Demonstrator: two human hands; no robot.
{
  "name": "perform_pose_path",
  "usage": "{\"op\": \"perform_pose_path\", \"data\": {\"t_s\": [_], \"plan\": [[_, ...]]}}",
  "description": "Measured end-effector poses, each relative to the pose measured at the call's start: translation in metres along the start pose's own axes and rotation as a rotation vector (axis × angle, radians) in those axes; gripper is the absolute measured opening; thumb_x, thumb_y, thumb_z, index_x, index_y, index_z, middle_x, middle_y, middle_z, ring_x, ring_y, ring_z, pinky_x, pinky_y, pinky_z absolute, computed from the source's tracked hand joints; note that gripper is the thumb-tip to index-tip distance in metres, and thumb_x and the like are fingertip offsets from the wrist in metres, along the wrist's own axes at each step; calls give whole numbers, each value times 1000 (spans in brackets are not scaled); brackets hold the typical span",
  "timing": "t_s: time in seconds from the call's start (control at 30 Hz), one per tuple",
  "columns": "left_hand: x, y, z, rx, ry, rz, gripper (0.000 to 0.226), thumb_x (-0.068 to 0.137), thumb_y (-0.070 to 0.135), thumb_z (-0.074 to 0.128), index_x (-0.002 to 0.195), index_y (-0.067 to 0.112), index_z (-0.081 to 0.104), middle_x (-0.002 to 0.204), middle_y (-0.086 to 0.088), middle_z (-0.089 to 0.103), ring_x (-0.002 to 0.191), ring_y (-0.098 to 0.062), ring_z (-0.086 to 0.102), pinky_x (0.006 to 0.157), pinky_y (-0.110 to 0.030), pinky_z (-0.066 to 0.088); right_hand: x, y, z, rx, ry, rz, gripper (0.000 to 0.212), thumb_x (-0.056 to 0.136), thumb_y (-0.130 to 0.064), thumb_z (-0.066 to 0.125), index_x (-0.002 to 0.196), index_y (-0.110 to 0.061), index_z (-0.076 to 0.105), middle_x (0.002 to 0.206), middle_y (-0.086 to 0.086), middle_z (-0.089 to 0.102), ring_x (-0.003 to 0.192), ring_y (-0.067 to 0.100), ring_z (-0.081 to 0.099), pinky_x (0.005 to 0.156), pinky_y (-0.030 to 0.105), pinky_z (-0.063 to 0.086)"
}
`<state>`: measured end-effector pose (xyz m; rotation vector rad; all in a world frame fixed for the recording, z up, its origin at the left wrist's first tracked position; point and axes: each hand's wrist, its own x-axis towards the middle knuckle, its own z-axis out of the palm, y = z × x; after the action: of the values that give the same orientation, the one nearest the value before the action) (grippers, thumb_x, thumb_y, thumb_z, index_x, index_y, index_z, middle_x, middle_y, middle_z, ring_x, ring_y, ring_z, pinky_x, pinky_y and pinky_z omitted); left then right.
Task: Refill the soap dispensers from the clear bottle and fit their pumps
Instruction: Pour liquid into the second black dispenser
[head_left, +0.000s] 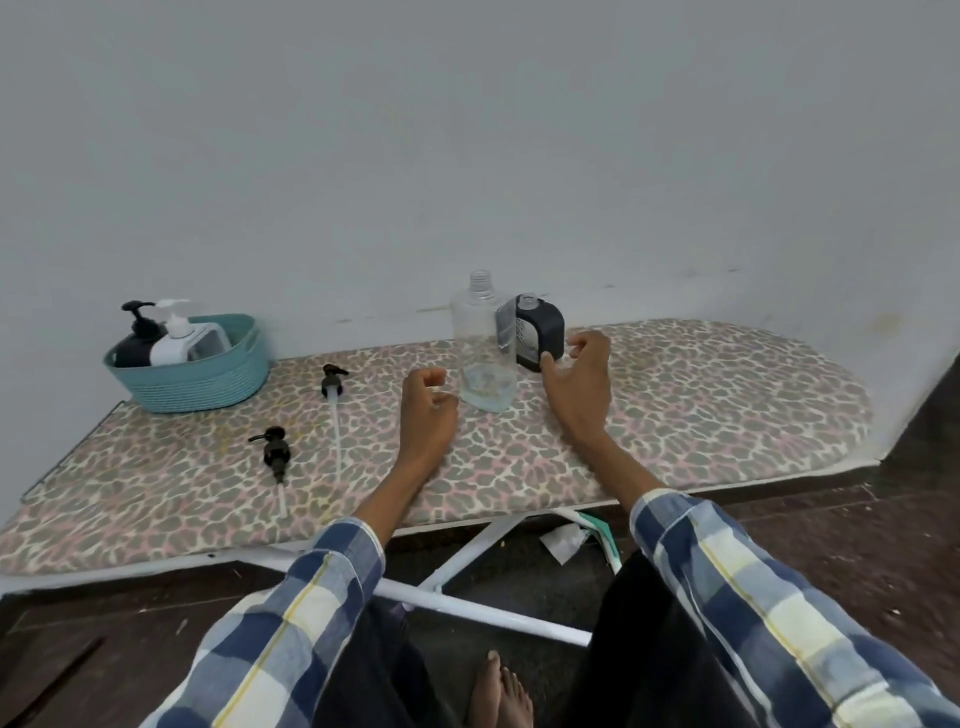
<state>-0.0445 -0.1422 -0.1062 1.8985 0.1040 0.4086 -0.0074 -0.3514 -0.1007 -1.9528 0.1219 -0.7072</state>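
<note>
Leopard-print fabric covers the long padded board (675, 415) that serves as the work surface, set against a pale grey wall (467, 130). Near its middle stands the tall clear plastic bottle (483, 348), upright and uncapped, with a shallow layer of pale blue liquid at the bottom. Just behind and to its right stands the squat dark-grey soap dispenser (540, 332), upright, its neck open and no pump fitted; the two overlap in this view, and whether they touch cannot be told.

The left hand (428, 415) hovers just left of the clear bottle, fingers loosely curled, holding nothing. The right hand (579, 384) is half open, fingers spread and bent, close beside the dark-grey dispenser; its thumb lies near the dispenser's lower corner, but contact cannot be confirmed and nothing is grasped. Both forearms emerge from blue, white and yellow checked sleeves (769, 597).

Two loose black pump heads with white dip tubes lie on the board to the left: one nearer the basket (333, 387), one nearer the front edge (274, 451), well apart from the bottles. At the far left corner a teal woven-look plastic basket (197, 387) holds a black pump dispenser (136, 340) and a white pump dispenser (176, 338), both with pumps fitted.
</note>
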Motion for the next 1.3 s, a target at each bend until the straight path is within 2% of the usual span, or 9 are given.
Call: {"op": "perform_pose_path", "data": {"t_s": [0.2, 0.27, 0.37, 0.57, 0.67, 0.77, 0.9, 1.0, 1.3], "plan": [[-3, -1, 3, 44, -7, 36, 34, 98, 13, 65, 128, 21, 52, 126, 2, 59, 104, -15, 65, 90, -51, 62, 29, 10, 11, -62, -173, 136, 96, 85, -63, 78, 156, -15, 33, 156, 7, 46, 130, 27, 59, 94, 43, 53], [-5, -1, 2, 77, -21, 64, 36, 96, 15, 67, 128, 23, 53, 125, 3, 59, 102, -13, 65, 89, -50, 62, 34, 10, 13, -94, -200, 149, 89, 90, -59, 74, 158, -18, 35, 149, 7, 59, 129, 29, 62, 98, 44, 52], [-6, -1, 2, 100, -25, 89, 36, 97, 15, 68, 129, 21, 53, 126, 5, 59, 103, -9, 65, 91, -50, 62, 32, 13, 11, -61, -198, 137, 57, 98, -44, 70, 145, -16, 52, 130, 5, 71, 115, 25, 67, 86, 34, 47], [-9, 2, 0, 92, -42, 102, 23, 98, 23, 68, 118, 22, 58, 116, 3, 64, 101, -16, 68, 87, -48, 63, 19, 13, -13, 185, -123, 244, 26, 102, -27, 65, 121, -17, 51, 97, -10, 58, 90, 18, 60, 77, 33, 44], [-13, 7, -1, 42, -64, 93, 10, 101, 29, 68, 102, 19, 65, 95, -3, 72, 83, -17, 69, 74, -39, 60, 10, 15, -28, 245, -156, 284, 27, 102, -28, 61, 124, -15, 50, 95, -2, 57, 80, 20, 59, 73, 41, 49], [-18, 13, -1, 17, -91, 110, 27, 102, 36, 71, 95, 10, 68, 84, -7, 74, 75, -19, 70, 71, -32, 59, -4, 17, -42, 262, -191, 292, 25, 104, -26, 55, 125, -13, 51, 96, 4, 58, 76, 21, 56, 70, 41, 46], [-22, 17, -3, -71, -182, 79, 44, 88, 51, 84, 101, 11, 71, 92, -7, 76, 84, -17, 75, 77, -29, 62, -26, 14, -55, 245, -238, 222, 25, 104, -25, 54, 127, -15, 54, 108, 2, 63, 84, 16, 59, 71, 33, 47], [-24, 19, -7, -54, -247, 88, 47, 80, 53, 90, 107, 18, 73, 98, -2, 77, 89, -16, 74, 77, -25, 61, -35, 9, -56, 200, -249, 151, 26, 101, -26, 55, 126, -21, 57, 118, 1, 67, 101, 18, 64, 81, 37, 53], [-30, 22, -13, -98, -364, 62, 60, 71, 47, 98, 118, 20, 71, 102, 2, 81, 95, -17, 78, 89, -35, 64, -61, -1, -54, 156, -222, 100, 26, 91, -32, 52, 111, -20, 62, 104, -1, 68, 90, 16, 62, 74, 40, 48]]}}
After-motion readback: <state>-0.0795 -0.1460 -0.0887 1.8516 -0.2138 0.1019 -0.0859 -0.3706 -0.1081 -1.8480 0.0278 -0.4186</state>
